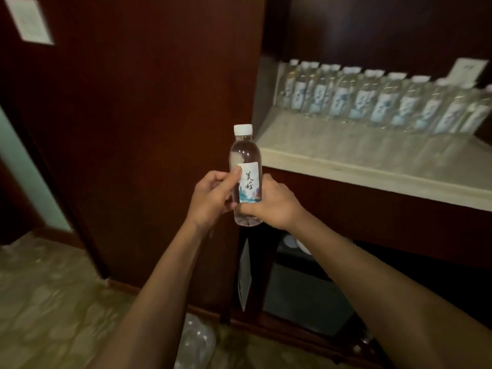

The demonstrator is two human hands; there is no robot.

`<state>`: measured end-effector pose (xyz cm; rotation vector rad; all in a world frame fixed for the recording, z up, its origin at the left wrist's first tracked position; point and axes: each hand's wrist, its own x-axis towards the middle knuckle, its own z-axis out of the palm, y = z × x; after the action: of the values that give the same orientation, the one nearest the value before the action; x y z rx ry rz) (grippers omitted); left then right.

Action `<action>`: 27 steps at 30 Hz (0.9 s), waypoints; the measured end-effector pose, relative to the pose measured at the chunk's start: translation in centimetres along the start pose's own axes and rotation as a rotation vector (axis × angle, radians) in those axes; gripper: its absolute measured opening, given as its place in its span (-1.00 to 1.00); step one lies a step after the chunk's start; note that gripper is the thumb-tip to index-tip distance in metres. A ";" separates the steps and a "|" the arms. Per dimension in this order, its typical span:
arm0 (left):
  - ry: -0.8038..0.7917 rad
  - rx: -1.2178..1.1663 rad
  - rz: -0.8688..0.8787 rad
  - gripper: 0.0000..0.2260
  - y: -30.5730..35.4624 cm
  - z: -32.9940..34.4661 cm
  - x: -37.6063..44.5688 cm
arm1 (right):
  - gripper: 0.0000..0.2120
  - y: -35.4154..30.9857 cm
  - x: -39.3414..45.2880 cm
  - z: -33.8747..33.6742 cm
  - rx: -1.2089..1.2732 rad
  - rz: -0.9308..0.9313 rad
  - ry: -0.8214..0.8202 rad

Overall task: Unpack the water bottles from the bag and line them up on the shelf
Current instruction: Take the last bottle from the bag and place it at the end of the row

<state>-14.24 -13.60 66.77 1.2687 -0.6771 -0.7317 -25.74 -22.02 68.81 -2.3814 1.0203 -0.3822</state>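
Observation:
I hold one clear water bottle [245, 161] with a white cap and a blue-white label upright in front of me, left of the shelf's front corner. My left hand [210, 198] grips its left side with the thumb on the label. My right hand [274, 203] wraps its lower right side. On the pale stone shelf [332, 153] a row of several matching bottles [372, 99] stands along the back. A clear plastic bag [195, 342] with bottles in it lies on the floor between my forearms.
Dark wooden cabinet panels [149, 102] rise left of the shelf. Below the shelf is a dark compartment with a small black fridge [306, 294] and a hanging paper tag [245, 275]. A white card [467, 71] stands at the shelf's back right. Patterned carpet [53, 302] covers the floor.

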 end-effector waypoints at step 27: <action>-0.282 0.116 0.265 -0.57 3.7 38.3 5.6 | -0.47 24.4 -2.6 -27.9 -0.021 0.113 0.500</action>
<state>-40.80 -40.04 77.29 1.1617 -1.1087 -0.6638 -54.20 -44.07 78.03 -2.2812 1.3710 -0.9605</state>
